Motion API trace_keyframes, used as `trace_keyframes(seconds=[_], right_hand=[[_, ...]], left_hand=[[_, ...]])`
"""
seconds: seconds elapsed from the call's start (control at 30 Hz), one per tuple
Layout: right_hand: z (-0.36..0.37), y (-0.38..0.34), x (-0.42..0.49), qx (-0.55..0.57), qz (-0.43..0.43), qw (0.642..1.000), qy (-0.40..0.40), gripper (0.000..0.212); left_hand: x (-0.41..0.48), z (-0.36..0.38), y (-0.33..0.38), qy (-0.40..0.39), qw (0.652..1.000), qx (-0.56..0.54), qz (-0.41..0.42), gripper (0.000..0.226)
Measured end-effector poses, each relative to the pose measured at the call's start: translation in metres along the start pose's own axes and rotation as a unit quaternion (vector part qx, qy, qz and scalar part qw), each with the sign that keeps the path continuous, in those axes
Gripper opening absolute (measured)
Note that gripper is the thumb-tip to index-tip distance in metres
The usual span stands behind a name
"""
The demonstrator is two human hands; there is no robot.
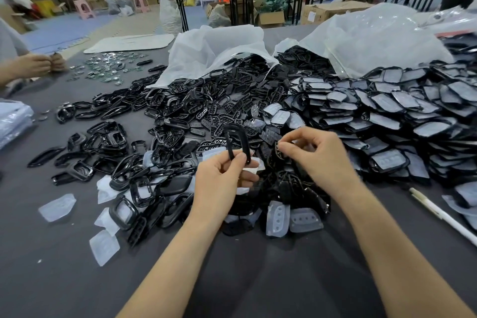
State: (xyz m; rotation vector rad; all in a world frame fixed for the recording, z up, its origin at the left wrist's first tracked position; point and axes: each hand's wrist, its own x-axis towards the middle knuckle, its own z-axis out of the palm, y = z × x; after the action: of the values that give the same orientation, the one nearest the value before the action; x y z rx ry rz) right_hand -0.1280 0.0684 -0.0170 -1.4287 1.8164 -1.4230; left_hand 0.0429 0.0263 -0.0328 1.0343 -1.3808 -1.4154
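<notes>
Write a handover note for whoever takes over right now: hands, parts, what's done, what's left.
Left hand grips a black frame, held upright above the heap.
Right hand pinches a small black insert beside it, apart from the frame.
Loose frames lie heaped on the table; clear pads lie near the wrists.
Done: stacked pieces at right look finished.
Left: join insert and frame; a large heap waits.

Black oval plastic frame [237, 143]: glossy, smooth. Translucent white rubbery button pads [305, 219], lower centre: matt. Dark grey cloth table cover [77, 279]: matt.
</notes>
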Motion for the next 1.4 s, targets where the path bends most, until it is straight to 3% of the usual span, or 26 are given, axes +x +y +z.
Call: trace_keyframes(seconds=[0.17,0.3,0.47,0.6,0.77,0.9,1.4], right_hand=[[-0.009,-0.004,-0.004,-0.213,0.051,0.965,-0.146,0.043],[0.007,-0.004,-0.008,-0.287,0.022,0.94,-0.185,0.032],[-0.005,-0.004,-0.005,-0.222,0.024,0.954,-0.199,0.014],[-0.016,-0.001,0.0,-0.033,0.053,0.994,-0.095,0.012],[-0.009,-0.006,0.0,0.131,0.045,0.989,-0.044,0.016],[0.005,-0.007,-0.003,0.108,0.008,0.993,-0.04,0.023],[0.016,-0.005,-0.006,0.115,0.017,0.993,0.009,0.012]], left_hand=[[0.001,0.0,-0.001,0.012,0.999,0.032,0.028,0.02],[-0.002,0.003,-0.003,0.005,0.996,0.081,0.049,0.021],[-0.003,0.007,-0.001,0.0,0.999,0.029,0.037,0.019],[-0.001,0.005,-0.001,-0.037,0.996,-0.082,-0.007,0.028],[0.0,0.007,0.0,-0.083,0.973,-0.204,-0.069,0.039],[-0.002,0.008,0.001,-0.133,0.967,-0.205,-0.07,0.04],[-0.001,0.009,-0.007,-0.168,0.966,-0.192,-0.041,0.035]])
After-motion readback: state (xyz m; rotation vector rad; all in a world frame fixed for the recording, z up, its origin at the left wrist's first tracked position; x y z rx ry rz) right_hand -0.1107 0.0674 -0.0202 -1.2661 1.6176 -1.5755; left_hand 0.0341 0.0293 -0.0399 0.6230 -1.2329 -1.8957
